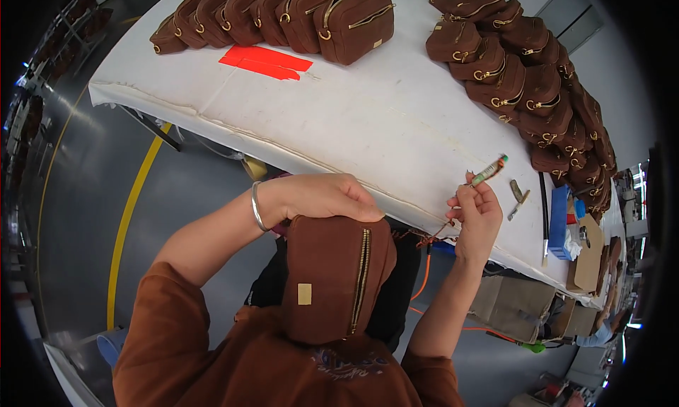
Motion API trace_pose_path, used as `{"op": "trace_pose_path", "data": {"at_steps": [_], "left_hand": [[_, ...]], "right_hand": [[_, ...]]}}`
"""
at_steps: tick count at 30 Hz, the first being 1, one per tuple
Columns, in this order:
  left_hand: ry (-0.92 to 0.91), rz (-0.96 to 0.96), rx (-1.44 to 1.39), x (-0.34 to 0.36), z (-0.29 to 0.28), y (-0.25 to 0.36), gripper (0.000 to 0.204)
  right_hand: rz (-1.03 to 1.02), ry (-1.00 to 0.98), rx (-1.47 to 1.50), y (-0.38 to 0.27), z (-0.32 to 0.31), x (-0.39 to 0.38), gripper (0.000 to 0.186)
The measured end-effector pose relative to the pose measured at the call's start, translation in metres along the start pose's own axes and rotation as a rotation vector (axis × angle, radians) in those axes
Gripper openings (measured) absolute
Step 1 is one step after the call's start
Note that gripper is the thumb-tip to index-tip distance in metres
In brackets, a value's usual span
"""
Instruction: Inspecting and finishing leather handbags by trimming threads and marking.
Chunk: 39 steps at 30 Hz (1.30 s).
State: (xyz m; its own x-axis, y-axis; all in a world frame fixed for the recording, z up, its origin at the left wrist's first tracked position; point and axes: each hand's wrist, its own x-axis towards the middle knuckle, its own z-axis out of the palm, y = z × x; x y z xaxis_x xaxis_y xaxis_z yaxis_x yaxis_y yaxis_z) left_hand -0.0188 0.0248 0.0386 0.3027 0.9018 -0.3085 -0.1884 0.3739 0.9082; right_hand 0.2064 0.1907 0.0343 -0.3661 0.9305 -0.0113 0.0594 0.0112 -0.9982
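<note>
A brown zippered bag [322, 258] rests against my body, its brass-coloured zip running lengthwise and a small pale yellow tag stuck near one edge. My left hand [325, 197], with a silver bangle at the wrist, grips the bag's upper edge. Raised over the table's near edge, my right hand [475, 216] pinches a slim pale green stick [486, 172] with a darker green end. Reddish-brown thread [501, 165] lies along the stick. More tangled thread [424, 239] hangs between the right hand and the bag; where it ends is hidden.
Brown bags stand in a row [297, 18] at the far left of the white table [339, 110], beside red strips [265, 62]. A large pile of bags [523, 74] covers the right. Small tools [518, 198], a brush [544, 219] and a blue box [559, 223] lie near it.
</note>
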Motion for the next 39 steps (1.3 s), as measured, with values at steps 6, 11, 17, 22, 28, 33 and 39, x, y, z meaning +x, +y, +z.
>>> {"op": "trace_pose_path", "data": {"at_steps": [6, 11, 17, 22, 28, 33, 39], "left_hand": [[-0.031, -0.036, -0.009, 0.010, 0.000, -0.015, 0.033], [-0.051, -0.054, -0.061, 0.010, 0.006, -0.011, 0.032], [-0.042, -0.033, -0.062, 0.009, 0.008, -0.014, 0.032], [-0.053, -0.025, -0.071, 0.008, 0.010, -0.013, 0.032], [-0.051, -0.039, -0.083, 0.006, 0.011, -0.013, 0.032], [-0.073, -0.024, -0.066, 0.006, 0.009, -0.015, 0.034], [-0.071, -0.035, -0.078, 0.007, 0.008, -0.019, 0.035]], "right_hand": [[-0.014, -0.266, 0.413, -0.016, 0.027, -0.065, 0.019], [-0.025, -0.349, 0.405, -0.003, 0.038, -0.084, 0.022], [-0.065, -0.390, 0.345, -0.001, 0.039, -0.088, 0.022], [-0.064, -0.389, 0.306, -0.001, 0.039, -0.089, 0.021], [-0.069, -0.372, 0.255, -0.001, 0.040, -0.091, 0.021], [-0.074, -0.370, 0.235, -0.003, 0.042, -0.093, 0.020], [-0.307, -0.329, 0.192, 0.011, 0.041, -0.098, 0.024]]}}
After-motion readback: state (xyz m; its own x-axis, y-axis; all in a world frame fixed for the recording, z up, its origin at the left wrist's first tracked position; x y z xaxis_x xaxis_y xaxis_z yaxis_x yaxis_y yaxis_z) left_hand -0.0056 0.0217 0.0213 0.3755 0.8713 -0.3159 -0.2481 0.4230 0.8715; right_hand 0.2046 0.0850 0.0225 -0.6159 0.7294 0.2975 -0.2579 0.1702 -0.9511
